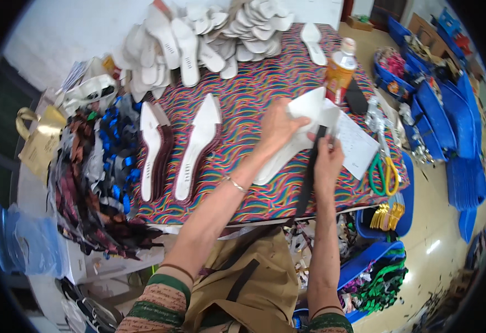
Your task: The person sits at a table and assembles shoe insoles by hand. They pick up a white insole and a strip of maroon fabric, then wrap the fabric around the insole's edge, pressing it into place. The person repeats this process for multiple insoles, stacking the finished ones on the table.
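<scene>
My left hand [281, 126] is closed on a white pointed-toe insole [308, 102], thumb on top, near the right part of the table. My right hand [327, 161] pinches a black strip [309, 180] by its upper end, against the insole's right side. From there the strip hangs down past the table's front edge. Under the held insole, another white insole [279, 162] slants toward me. Two stacks of insoles with dark red edges, a left stack [153, 150] and a right stack [199, 145], lie left of my hands.
Loose white insoles [188, 53] heap along the back. A drink bottle [341, 69], a paper sheet [358, 147] and scissors [384, 173] with green and yellow handles lie right. Coloured strips [101, 161] hang at the left edge; blue bins [457, 114] stand on the floor.
</scene>
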Action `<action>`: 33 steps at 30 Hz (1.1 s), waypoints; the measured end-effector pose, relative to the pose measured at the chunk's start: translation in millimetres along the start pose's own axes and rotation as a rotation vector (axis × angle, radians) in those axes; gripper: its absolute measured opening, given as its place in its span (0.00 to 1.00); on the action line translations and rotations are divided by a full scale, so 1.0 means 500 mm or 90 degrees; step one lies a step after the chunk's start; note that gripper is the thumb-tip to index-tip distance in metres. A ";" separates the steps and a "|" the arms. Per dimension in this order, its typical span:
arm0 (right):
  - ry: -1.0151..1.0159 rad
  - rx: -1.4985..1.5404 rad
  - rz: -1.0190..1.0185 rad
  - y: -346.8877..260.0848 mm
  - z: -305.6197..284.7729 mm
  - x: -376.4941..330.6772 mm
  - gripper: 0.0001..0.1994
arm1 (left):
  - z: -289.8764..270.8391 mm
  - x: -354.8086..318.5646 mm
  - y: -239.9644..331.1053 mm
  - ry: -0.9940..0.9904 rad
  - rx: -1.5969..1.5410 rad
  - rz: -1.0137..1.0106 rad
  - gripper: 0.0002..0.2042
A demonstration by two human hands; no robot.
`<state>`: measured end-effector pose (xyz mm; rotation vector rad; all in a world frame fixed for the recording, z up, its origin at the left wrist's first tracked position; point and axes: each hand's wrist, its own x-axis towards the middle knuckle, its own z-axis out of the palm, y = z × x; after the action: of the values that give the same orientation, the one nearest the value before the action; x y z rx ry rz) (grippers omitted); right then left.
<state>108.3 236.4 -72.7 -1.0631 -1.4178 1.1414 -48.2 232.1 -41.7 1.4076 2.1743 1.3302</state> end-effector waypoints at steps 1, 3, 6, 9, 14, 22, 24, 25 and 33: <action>-0.019 0.059 0.016 -0.043 0.005 -0.011 0.11 | -0.014 -0.004 0.014 0.010 -0.039 -0.032 0.27; -0.009 0.062 0.002 -0.046 0.005 -0.008 0.09 | -0.030 -0.007 0.036 0.018 -0.049 -0.026 0.27; -0.016 0.069 0.034 -0.044 0.013 -0.005 0.09 | -0.041 -0.008 0.034 0.013 -0.045 -0.029 0.28; -0.028 0.052 0.063 -0.048 0.005 0.000 0.08 | -0.032 -0.006 0.027 0.005 -0.009 -0.062 0.28; 0.013 0.078 -0.049 -0.047 0.018 0.019 0.07 | -0.048 -0.013 0.013 -0.043 0.032 -0.126 0.29; 0.042 -0.137 -0.072 -0.062 0.030 0.039 0.12 | -0.062 -0.028 0.028 0.000 -0.098 -0.129 0.28; 0.067 -0.182 -0.123 -0.030 0.048 0.047 0.11 | -0.085 -0.033 0.031 0.008 -0.306 -0.091 0.25; 0.091 -0.210 -0.129 -0.018 0.049 0.054 0.10 | -0.096 -0.039 0.057 0.064 -0.253 0.016 0.24; 0.038 -0.167 -0.331 0.011 0.048 0.030 0.11 | -0.210 -0.171 0.159 -0.010 -0.376 0.128 0.21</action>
<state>82.9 249.2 -77.0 -0.8213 -1.6986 0.5562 -19.6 113.1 57.1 1.3924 1.4621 1.8219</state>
